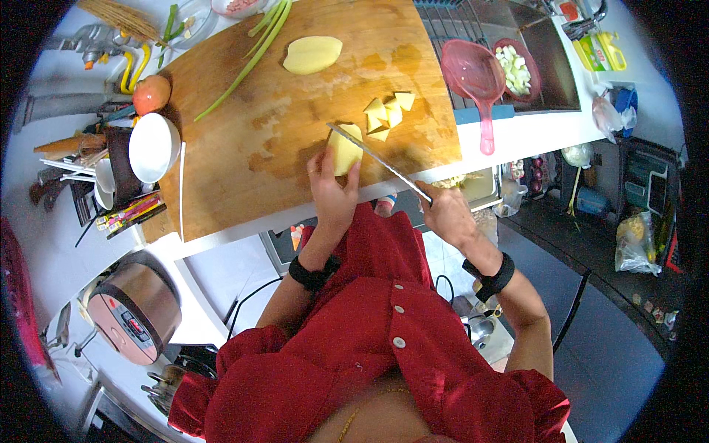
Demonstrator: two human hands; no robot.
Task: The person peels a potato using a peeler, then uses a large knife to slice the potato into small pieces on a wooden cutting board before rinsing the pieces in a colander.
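Note:
My left hand (334, 191) holds a peeled potato piece (344, 156) against the wooden cutting board (232, 171), near its front edge. In my right hand (451, 216) is a kitchen knife (382, 161), seen nearly edge-on; its blade lies across the potato piece. Several cut potato chunks (393, 113) lie just beyond the blade, to the right. Farther back on the board rests a larger peeled potato piece (313, 55), with green onion stalks (257, 58) to its left. The knife's handle is hidden in my right fist.
Left of the board are a white bowl (154, 148), a tomato (151, 94) and a rice cooker (135, 310). At the right, a pink plastic strainer (473, 72) and a pink basket of chopped pale vegetable pieces (536, 72) sit at the sink. A food waste bin (482, 187) is below.

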